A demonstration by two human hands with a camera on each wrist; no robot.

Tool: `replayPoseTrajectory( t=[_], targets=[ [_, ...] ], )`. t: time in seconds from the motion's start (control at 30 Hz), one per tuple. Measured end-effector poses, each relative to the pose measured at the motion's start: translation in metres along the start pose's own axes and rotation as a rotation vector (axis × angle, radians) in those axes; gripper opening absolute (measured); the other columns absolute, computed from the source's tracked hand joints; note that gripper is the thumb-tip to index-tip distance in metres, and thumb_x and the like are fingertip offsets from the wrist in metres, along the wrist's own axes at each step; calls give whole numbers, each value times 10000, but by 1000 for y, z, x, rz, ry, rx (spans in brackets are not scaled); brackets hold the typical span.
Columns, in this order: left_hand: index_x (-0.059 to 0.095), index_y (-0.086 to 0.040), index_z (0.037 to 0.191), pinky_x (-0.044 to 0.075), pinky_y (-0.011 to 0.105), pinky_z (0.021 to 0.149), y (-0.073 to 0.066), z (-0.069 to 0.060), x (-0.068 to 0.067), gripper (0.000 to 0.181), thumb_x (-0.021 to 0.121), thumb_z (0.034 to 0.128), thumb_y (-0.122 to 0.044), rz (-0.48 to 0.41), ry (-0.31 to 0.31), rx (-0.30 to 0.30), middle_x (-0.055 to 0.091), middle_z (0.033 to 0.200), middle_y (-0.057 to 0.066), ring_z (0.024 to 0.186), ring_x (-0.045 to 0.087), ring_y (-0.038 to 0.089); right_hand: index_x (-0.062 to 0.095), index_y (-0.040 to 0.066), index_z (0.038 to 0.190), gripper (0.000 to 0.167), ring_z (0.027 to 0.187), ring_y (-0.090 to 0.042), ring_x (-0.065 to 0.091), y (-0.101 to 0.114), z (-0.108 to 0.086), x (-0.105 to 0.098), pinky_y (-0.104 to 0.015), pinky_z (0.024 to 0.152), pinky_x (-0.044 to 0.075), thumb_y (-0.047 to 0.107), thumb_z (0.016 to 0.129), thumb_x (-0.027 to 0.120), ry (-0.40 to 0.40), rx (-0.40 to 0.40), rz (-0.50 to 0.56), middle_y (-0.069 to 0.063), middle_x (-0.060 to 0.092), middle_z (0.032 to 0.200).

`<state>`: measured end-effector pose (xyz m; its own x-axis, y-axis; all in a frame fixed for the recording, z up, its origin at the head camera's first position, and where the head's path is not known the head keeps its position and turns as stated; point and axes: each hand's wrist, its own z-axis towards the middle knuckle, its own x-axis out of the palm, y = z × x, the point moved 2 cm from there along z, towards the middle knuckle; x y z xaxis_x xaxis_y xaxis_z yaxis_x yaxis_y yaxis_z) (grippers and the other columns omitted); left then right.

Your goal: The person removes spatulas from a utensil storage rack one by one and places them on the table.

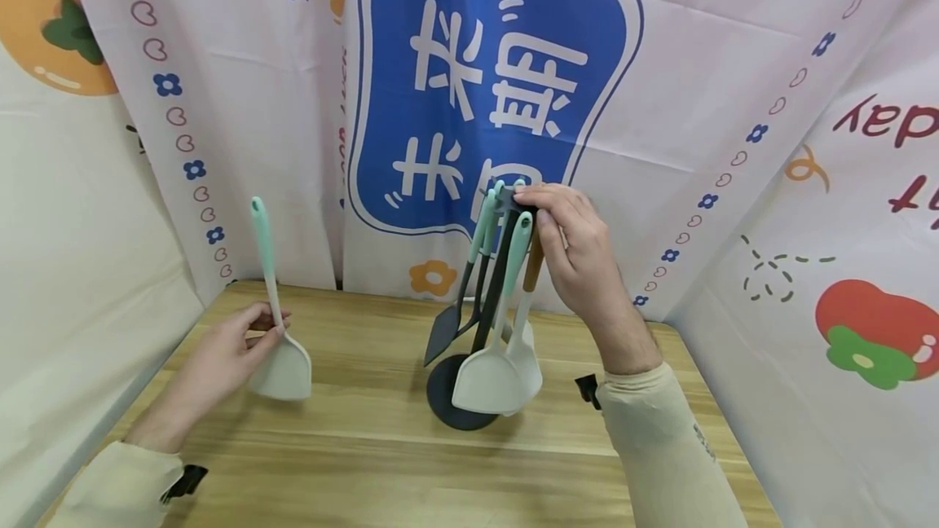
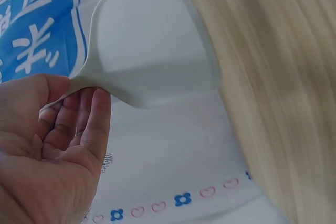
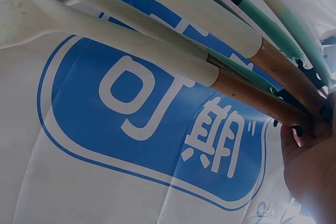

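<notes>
My left hand [image 1: 238,349] pinches a pale spatula [image 1: 286,369] by its neck, with the mint handle pointing up. In the left wrist view its broad blade [image 2: 152,35] extends past my fingertips. A dark utensil stand [image 1: 446,398] rises in the middle of the table, hung with several utensils. Among them are a pale mint-handled spatula [image 1: 487,381], a dark turner [image 1: 442,334] and wooden-handled utensils [image 3: 252,94]. My right hand [image 1: 579,251] grips the top of the stand, beside the wooden handle. The hand partly hides the hooks there.
The stand and utensils are on a wood-grain table [image 1: 359,455]. A printed cloth [image 1: 704,80] hangs behind it, and pale walls [image 1: 844,226] enclose the sides. The hanging utensils crowd close together around the stand's pole.
</notes>
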<state>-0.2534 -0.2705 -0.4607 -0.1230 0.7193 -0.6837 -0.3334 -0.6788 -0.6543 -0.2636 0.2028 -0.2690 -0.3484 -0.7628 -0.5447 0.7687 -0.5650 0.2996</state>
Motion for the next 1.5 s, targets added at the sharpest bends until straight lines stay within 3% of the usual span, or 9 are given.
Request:
replayPoseTrajectory(
  t=[0.07, 0.17, 0.47, 0.57, 0.67, 0.8, 1.03, 1.33, 1.5],
  targets=[
    [762, 9, 1321, 664, 118, 930, 7, -1, -3, 179, 734, 1151, -37, 4, -3, 7, 821, 1296, 246, 1092, 526, -250, 752, 31, 1469, 355, 1538, -384, 628, 0, 0, 0, -570, 1372, 500, 99, 1240, 489, 1, 1, 2, -192, 742, 1551],
    [766, 5, 1327, 600, 56, 864, 18, -2, -7, 187, 738, 1149, -43, 34, -4, 5, 831, 1266, 228, 1066, 533, -249, 753, 34, 1471, 361, 1538, -380, 628, 0, 1, 0, -566, 1374, 499, 107, 1244, 482, 2, 2, -2, -188, 743, 1551],
    [766, 16, 1334, 576, 112, 811, 44, -5, -24, 211, 741, 1138, -58, 136, 3, -12, 838, 1197, 206, 1019, 513, -239, 756, 33, 1467, 360, 1534, -376, 630, 0, 2, 0, -559, 1371, 502, 104, 1239, 486, -4, -1, 4, -188, 745, 1545],
    [748, 48, 1350, 581, 114, 787, 48, -5, -29, 230, 724, 1140, -42, 151, 28, -38, 831, 1185, 216, 1016, 631, -101, 755, 31, 1466, 359, 1531, -379, 629, 0, 1, 0, -561, 1367, 505, 103, 1238, 487, -5, 0, 5, -191, 743, 1548],
    [726, 94, 1373, 579, 133, 761, 52, -5, -34, 260, 711, 1144, -28, 168, 59, -65, 823, 1166, 225, 1017, 767, 151, 755, 30, 1467, 360, 1534, -379, 628, 1, 1, 0, -562, 1369, 503, 106, 1239, 487, -4, 0, 5, -191, 743, 1548],
    [700, 145, 1381, 556, 176, 720, 57, -5, -38, 288, 698, 1149, -26, 192, 100, -101, 809, 1126, 226, 1032, 786, 362, 757, 30, 1466, 361, 1537, -377, 627, 1, 2, -1, -559, 1373, 499, 108, 1240, 487, -3, 4, 10, -188, 746, 1545],
    [697, 136, 1311, 506, 229, 672, 65, -8, -41, 232, 665, 1154, -32, 223, 175, -146, 782, 1049, 165, 942, 667, 220, 753, 26, 1468, 361, 1538, -380, 624, 1, 1, -1, -563, 1374, 498, 102, 1239, 485, 2, 11, 13, -195, 738, 1555],
    [650, 198, 1317, 482, 273, 677, 73, -8, -38, 290, 658, 1124, -17, 262, 224, -205, 722, 995, 197, 891, 627, 258, 750, 16, 1462, 379, 1528, -390, 633, 0, 0, -1, -551, 1377, 497, 111, 1244, 456, 2, -6, -11, -209, 738, 1539],
    [668, 156, 1246, 456, 297, 676, 75, -10, -38, 226, 664, 1127, -36, 280, 245, -209, 676, 954, 144, 843, 575, 236, 749, 16, 1465, 376, 1535, -387, 629, -1, 0, -1, -546, 1379, 495, 106, 1241, 460, 1, -1, -11, -209, 736, 1544]
  ],
)
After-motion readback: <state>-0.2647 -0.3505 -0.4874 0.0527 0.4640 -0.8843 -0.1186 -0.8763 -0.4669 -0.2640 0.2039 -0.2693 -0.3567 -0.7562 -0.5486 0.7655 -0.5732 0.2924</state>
